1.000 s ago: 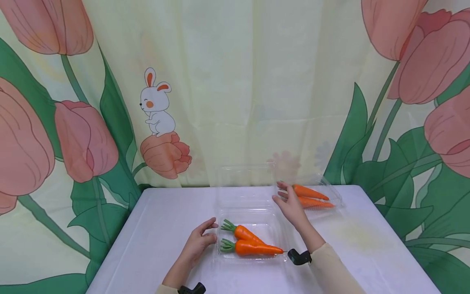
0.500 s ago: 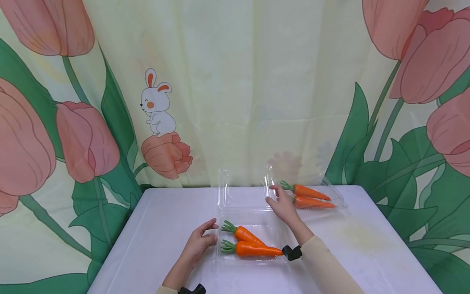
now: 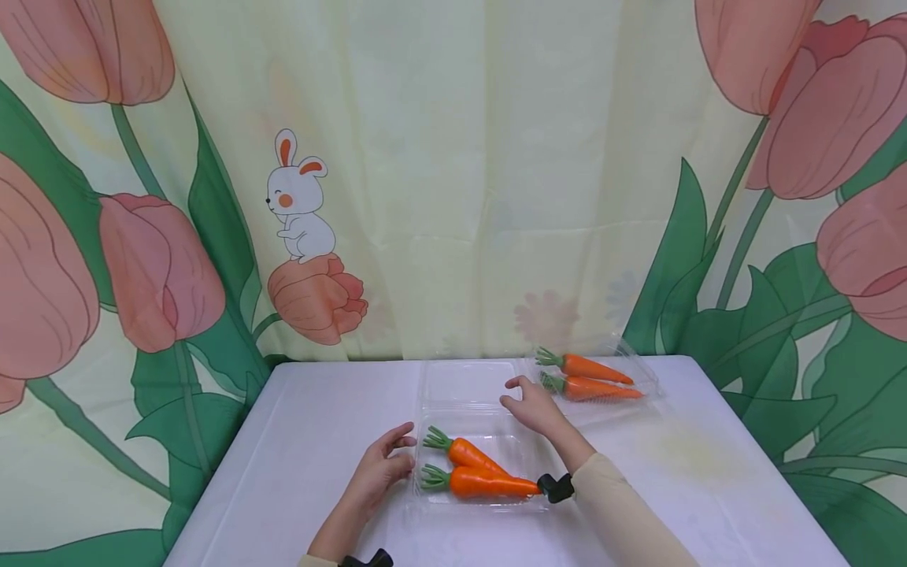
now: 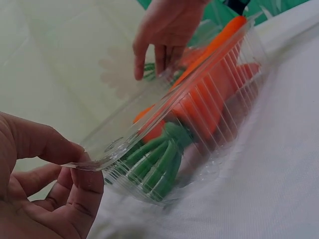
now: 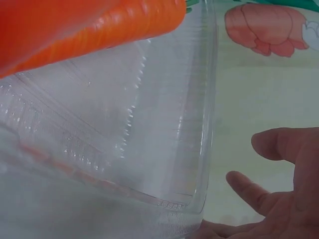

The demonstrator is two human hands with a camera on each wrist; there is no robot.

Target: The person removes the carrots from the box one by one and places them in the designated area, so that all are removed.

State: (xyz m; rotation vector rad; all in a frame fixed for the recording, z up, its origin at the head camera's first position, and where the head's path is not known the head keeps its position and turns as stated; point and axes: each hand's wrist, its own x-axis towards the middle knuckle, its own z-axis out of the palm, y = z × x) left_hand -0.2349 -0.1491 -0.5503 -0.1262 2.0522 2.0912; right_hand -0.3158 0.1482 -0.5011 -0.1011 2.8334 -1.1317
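Observation:
A clear plastic clamshell box stands near the table's front with two orange carrots inside. The upper carrot and the lower carrot lie with green tops to the left. Its see-through lid leans back behind the tray. My left hand is at the tray's left side; in the left wrist view its thumb and fingers pinch the rim. My right hand is over the box's back right, fingers extended, by the lid's right edge. In the right wrist view that hand holds nothing; whether it touches the lid is unclear.
A second clear box with two more carrots stands at the back right, close behind my right hand. The white table ends at a curtain printed with tulips and a rabbit.
My right hand has moved left and down from beside the second box to the near box's lid. The lid has swung lower, toward the back of the table. My left hand has stayed put.

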